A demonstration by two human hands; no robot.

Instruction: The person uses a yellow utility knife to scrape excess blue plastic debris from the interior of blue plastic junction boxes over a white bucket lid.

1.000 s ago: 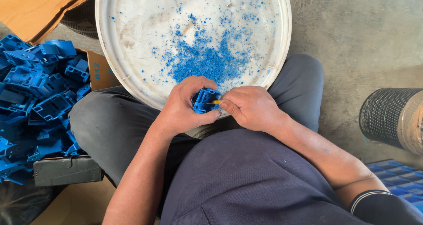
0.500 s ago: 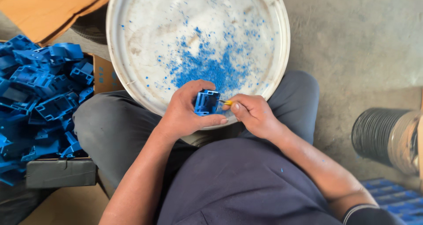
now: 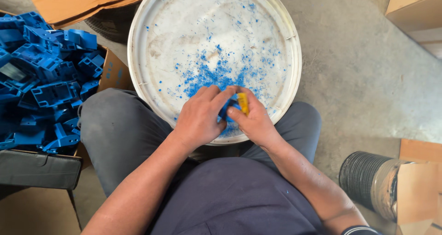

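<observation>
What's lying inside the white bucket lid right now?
Blue plastic shavings scattered on the white lid, thickest near the hands. The left hand and right hand cover its near edge.

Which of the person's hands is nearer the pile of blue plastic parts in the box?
Left. The left hand lies on the side towards the blue parts; the right hand sits beyond it, farther away.

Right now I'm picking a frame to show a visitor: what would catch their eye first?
The white round tray at top centre, strewn with bright blue shavings, stands out first. At its near rim the left hand grips a small blue plastic part while the right hand holds a yellow tool against it. At far left, a cardboard box holds a heap of blue parts.
</observation>
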